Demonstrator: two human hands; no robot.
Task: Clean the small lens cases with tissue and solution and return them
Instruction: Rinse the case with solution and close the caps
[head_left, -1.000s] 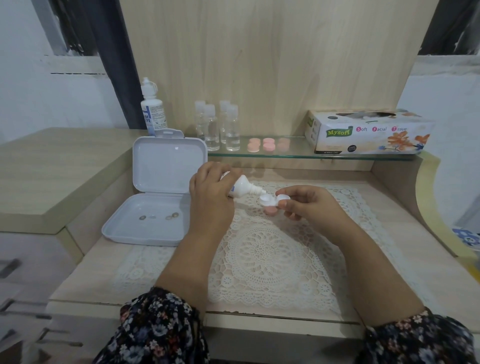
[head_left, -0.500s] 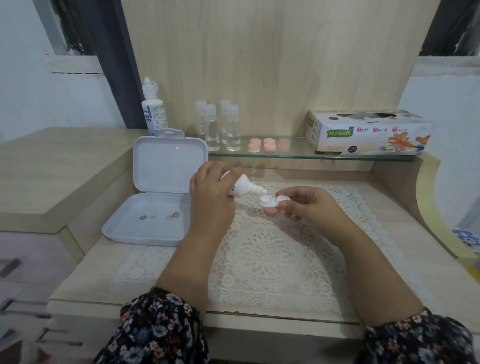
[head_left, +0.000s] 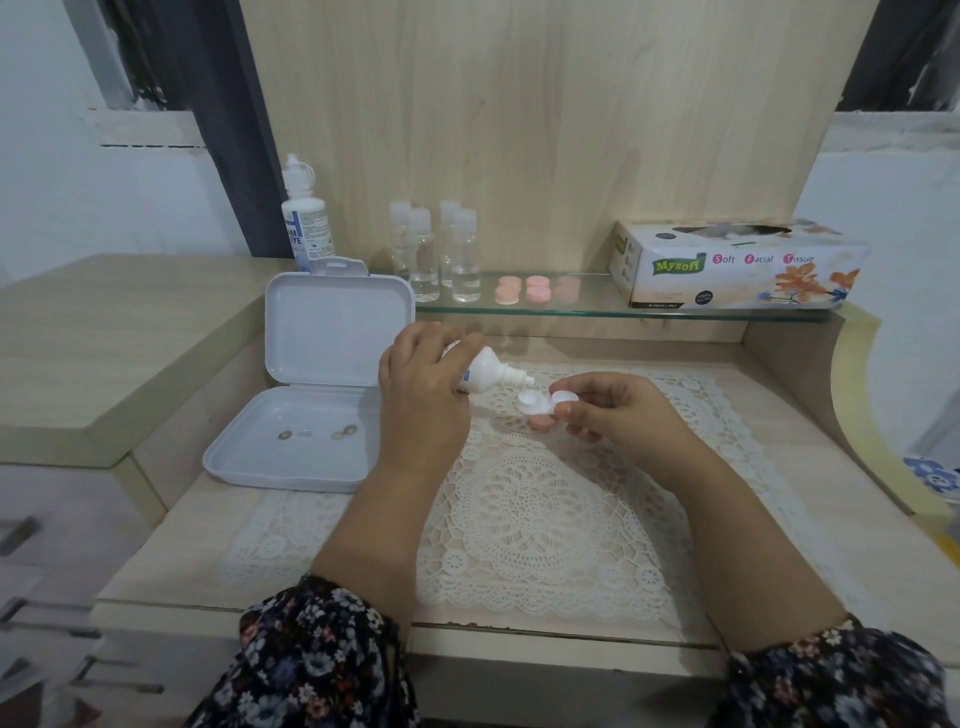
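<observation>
**Wetting the open lens case with solution**

I am gripping the small solution bottle in my left hand, fingers curled round its body, and I am tipping it so its long axis is running nearly level, left to right, with the nozzle pointing right and slightly down at the lens case. My right hand is pinching that case by its right end, thumb on top, holding it just above the lace mat. The case is lying with its long axis left to right, both white wells facing up, and a pink cap is showing just beneath it; I cannot tell whether that cap is attached or resting on the mat.

I am judging this to be the rinsing step: the nozzle tip is just beside the left well, almost touching. Next I will probably need a gentle squeeze, keeping the case level so nothing spills, then a sheet from the tissue box on the glass shelf, where more pink caps are waiting.
</observation>
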